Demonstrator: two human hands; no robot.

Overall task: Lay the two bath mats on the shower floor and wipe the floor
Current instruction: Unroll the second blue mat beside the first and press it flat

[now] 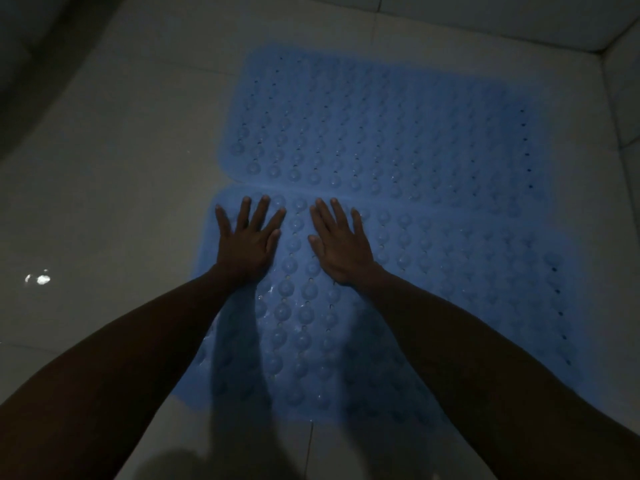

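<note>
Two blue bath mats with rows of suction cups lie flat on the tiled shower floor (114, 188), edge to edge. The far mat (391, 126) reaches towards the back wall. The near mat (450, 278) lies in front of it. My left hand (247, 237) presses flat on the near mat close to its left far corner, fingers spread and straight. Beside it, a little to the right, my right hand (341, 242) also rests flat on the near mat with straight fingers. Both hands sit just below the seam between the mats.
Pale floor tiles surround the mats, with a bright wet glint (40, 279) at the left. A tiled wall (502, 19) rises at the back and the right (627, 81). A dark curved edge (31, 67) runs along the upper left. The light is dim.
</note>
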